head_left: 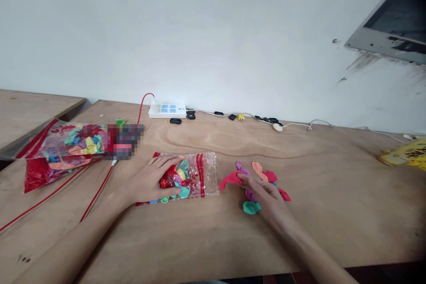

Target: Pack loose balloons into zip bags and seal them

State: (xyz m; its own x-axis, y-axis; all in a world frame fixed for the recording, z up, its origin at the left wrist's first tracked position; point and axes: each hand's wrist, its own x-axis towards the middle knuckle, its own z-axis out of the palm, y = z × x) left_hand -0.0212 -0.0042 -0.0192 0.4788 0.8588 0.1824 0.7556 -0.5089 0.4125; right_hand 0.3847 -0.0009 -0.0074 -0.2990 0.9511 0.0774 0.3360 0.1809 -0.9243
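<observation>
A clear plastic bag with red print (201, 173) lies on the table, with several coloured balloons inside. My left hand (151, 182) grips its left end, fingers over the top edge and thumb along the lower edge. The bag's right end lies flat. To the right, my right hand (266, 193) pinches a limp red balloon (230, 180) between thumb and fingers, just beside that end. Under and around this hand are loose balloons, among them a green one (251, 207), an orange one (258, 169) and a purple one (242, 167); my fingers partly cover the pile.
More balloon bags (63, 140) lie at the left, next to a blurred-out object (124, 142) with a red cable (100, 193). Against the wall stand a white power strip (167, 110) and small black pieces (175, 121). A yellow packet (406, 153) lies at the right edge.
</observation>
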